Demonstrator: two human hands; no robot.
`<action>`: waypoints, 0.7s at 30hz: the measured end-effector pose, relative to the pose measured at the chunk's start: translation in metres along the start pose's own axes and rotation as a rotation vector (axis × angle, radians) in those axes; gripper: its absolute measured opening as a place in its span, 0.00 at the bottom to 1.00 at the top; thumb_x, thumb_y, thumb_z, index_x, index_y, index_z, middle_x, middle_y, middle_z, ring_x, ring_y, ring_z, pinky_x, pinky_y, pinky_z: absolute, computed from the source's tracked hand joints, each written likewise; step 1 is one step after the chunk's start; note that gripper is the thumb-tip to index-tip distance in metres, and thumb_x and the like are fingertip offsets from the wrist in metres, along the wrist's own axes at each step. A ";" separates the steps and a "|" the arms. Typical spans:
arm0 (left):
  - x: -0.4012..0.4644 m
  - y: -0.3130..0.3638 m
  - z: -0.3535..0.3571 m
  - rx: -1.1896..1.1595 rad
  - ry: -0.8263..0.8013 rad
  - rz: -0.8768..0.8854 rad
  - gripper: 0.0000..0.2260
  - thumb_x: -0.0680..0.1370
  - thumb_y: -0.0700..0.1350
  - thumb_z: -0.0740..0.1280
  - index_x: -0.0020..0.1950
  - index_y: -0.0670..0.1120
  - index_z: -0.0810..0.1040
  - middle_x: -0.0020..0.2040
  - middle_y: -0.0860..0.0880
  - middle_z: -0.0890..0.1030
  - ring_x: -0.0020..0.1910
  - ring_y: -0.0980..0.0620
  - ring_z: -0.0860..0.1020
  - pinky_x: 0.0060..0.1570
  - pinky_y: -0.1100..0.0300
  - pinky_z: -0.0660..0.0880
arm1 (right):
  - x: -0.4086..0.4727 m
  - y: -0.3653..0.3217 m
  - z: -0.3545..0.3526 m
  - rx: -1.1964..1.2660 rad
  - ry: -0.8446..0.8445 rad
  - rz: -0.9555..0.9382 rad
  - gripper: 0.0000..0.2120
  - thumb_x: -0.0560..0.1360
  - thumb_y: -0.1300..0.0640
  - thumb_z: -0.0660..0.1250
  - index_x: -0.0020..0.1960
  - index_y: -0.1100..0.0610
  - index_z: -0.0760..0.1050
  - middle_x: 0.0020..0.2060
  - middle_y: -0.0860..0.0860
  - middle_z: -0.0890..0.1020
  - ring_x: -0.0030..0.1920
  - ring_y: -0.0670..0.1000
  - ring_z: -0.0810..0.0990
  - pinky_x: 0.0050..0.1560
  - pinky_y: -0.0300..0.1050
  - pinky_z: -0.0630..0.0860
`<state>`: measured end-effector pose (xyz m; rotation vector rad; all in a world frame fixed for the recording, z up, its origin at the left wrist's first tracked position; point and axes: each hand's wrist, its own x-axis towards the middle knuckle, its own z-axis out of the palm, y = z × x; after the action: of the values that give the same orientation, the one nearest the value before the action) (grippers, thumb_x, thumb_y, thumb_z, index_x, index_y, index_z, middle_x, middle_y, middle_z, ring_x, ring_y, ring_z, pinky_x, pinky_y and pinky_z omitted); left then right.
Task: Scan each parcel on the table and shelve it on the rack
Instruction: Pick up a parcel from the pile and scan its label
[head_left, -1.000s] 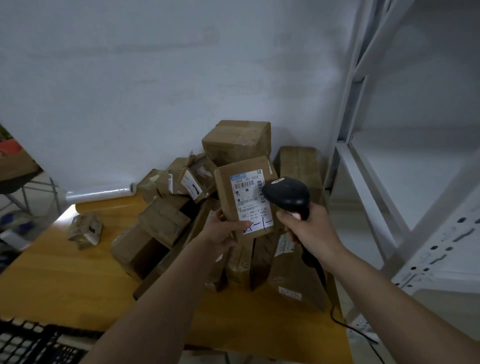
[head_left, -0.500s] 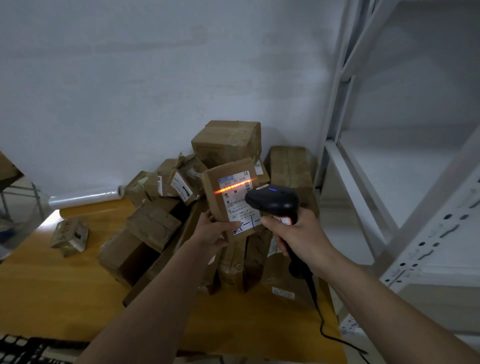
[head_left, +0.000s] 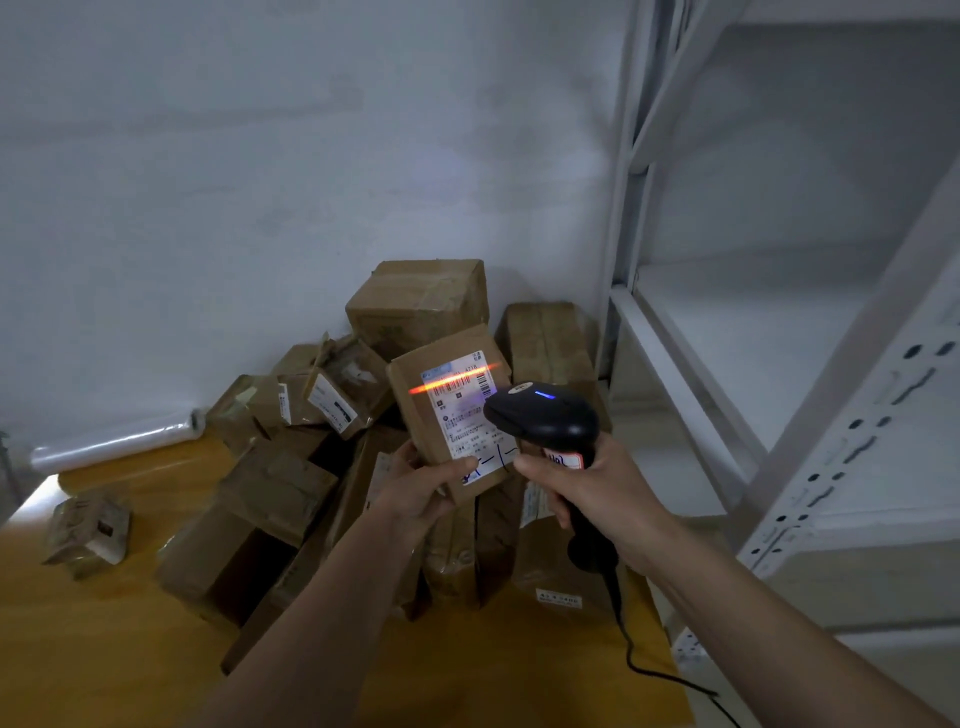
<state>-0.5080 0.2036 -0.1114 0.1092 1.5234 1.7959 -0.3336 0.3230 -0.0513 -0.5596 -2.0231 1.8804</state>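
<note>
My left hand (head_left: 423, 486) grips a small brown parcel (head_left: 415, 405) by its lower edge and holds it up above the pile, its white label facing me. An orange scan line crosses the barcode at the top of the label. My right hand (head_left: 592, 491) grips the handle of a black barcode scanner (head_left: 543, 415), whose head sits just right of the label with a blue light lit on top. Its cable trails down over the table's right edge. Behind and below lies a heap of several brown parcels (head_left: 421, 306) on the wooden table (head_left: 104, 649).
A white metal rack (head_left: 779, 364) with bare shelves stands at the right, close to the table's edge. A roll of clear film (head_left: 114, 447) lies against the wall at the left. One small wrapped parcel (head_left: 85, 530) sits apart at the table's left.
The scanner's orange line came on across the label's barcode and stays lit, and a blue light shows on the scanner. Both hands keep their hold; the view has shifted slightly.
</note>
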 end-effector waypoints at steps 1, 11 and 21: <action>-0.001 -0.002 0.002 -0.006 -0.016 -0.006 0.29 0.62 0.34 0.78 0.60 0.48 0.76 0.49 0.48 0.86 0.47 0.49 0.85 0.39 0.53 0.81 | -0.003 0.001 -0.002 0.015 0.011 0.010 0.05 0.73 0.54 0.73 0.39 0.51 0.80 0.23 0.51 0.75 0.25 0.49 0.72 0.32 0.37 0.75; -0.054 -0.017 0.023 0.115 -0.151 -0.004 0.31 0.62 0.37 0.76 0.63 0.44 0.73 0.51 0.42 0.85 0.48 0.44 0.84 0.40 0.52 0.82 | -0.060 -0.003 -0.028 0.075 0.048 0.024 0.07 0.74 0.55 0.72 0.41 0.58 0.79 0.23 0.51 0.75 0.24 0.49 0.71 0.30 0.39 0.74; -0.171 -0.058 0.092 0.262 -0.192 -0.034 0.48 0.49 0.47 0.86 0.66 0.43 0.69 0.49 0.40 0.85 0.47 0.40 0.84 0.37 0.50 0.82 | -0.166 -0.012 -0.112 0.173 -0.021 0.009 0.06 0.73 0.57 0.73 0.38 0.56 0.79 0.25 0.54 0.73 0.25 0.50 0.70 0.28 0.41 0.71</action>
<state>-0.3116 0.1773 -0.0687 0.3705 1.6025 1.5053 -0.1350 0.3383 -0.0252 -0.5048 -1.8494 2.0494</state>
